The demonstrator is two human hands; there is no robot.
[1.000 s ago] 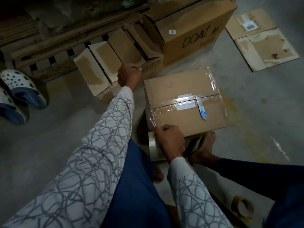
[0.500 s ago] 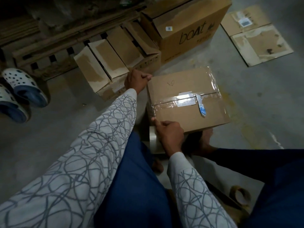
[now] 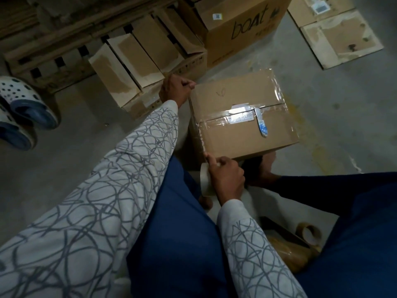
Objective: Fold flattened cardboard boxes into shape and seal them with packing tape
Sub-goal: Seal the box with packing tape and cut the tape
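A closed brown cardboard box (image 3: 240, 123) stands on the concrete floor in front of me, its top seam covered with clear tape and old labels. My left hand (image 3: 175, 89) pinches the free end of a clear tape strip (image 3: 198, 127) at the box's far left corner. The strip runs down the box's left edge to a tape roll (image 3: 205, 179), which my right hand (image 3: 226, 177) grips at the near left corner.
Open boxes with raised flaps (image 3: 137, 61) and a large "boat" carton (image 3: 242, 29) stand behind. Flattened cardboard (image 3: 341, 37) lies at the far right. Sandals (image 3: 23, 104) sit at the left. A second tape roll (image 3: 308, 233) lies by my right leg. My bare foot (image 3: 266, 168) rests under the box.
My left hand moved right from the open boxes to the sealed box's far left corner, bringing the tape end. My right hand stayed at the near corner with the roll.
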